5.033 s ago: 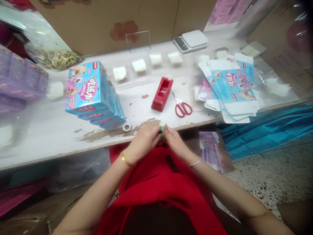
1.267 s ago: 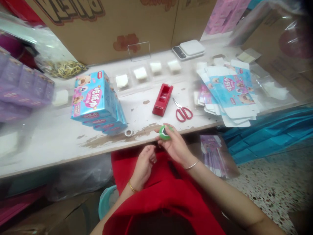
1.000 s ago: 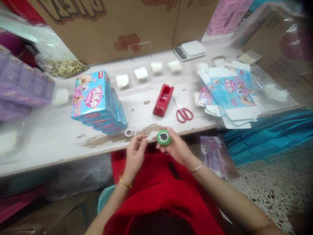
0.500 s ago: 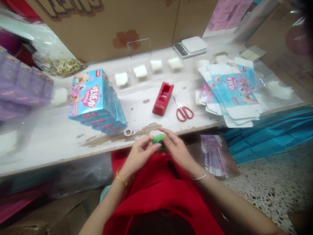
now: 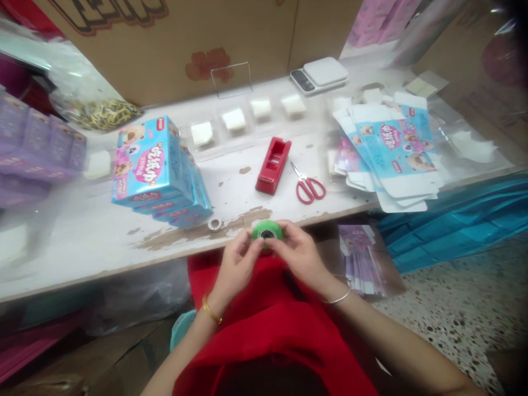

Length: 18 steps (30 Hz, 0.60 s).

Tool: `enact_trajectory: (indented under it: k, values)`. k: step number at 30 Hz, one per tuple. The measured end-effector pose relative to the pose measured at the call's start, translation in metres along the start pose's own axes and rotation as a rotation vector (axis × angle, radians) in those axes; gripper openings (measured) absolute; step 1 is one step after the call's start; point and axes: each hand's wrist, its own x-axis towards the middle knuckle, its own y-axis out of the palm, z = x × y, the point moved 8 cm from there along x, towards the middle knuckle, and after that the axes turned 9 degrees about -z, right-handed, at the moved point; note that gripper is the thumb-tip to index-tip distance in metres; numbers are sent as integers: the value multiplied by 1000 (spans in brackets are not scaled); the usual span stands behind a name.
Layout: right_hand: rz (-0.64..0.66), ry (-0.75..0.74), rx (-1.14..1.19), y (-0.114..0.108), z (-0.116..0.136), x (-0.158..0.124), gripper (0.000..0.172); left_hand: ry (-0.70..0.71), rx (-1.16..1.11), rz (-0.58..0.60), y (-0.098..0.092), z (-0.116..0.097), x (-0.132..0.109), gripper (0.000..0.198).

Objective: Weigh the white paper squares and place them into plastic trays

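Just off the table's front edge, a green tape roll [image 5: 267,227] with a dark centre is held between my two hands. My left hand [image 5: 239,258] pinches its left side, thumb on the face near the hub. On the right side, my right hand [image 5: 300,254] grips the rim with its thumb also on the face. A red tape dispenser [image 5: 273,166] with an open slot lies on the table beyond the roll. To its right are scissors [image 5: 307,184] with red handles. A small white ring [image 5: 214,224] lies near the table edge, left of my hands.
Blue printed boxes [image 5: 160,170] stand at left, purple boxes [image 5: 37,137] farther left. Flattened blue cartons [image 5: 396,148] pile up at right. White packets [image 5: 234,119], a wire stand [image 5: 231,80] and a white scale [image 5: 319,75] sit along the back, before a large cardboard box [image 5: 231,27].
The green tape roll has turned so that its face and hub show more fully. My right fingers, raised before, have closed round its rim.
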Motion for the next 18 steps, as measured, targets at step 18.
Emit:
enact_trajectory:
  k: [18]
  values:
    - [19,63,21,-7,-15,8,21,50,59,-168,2,5,0,25]
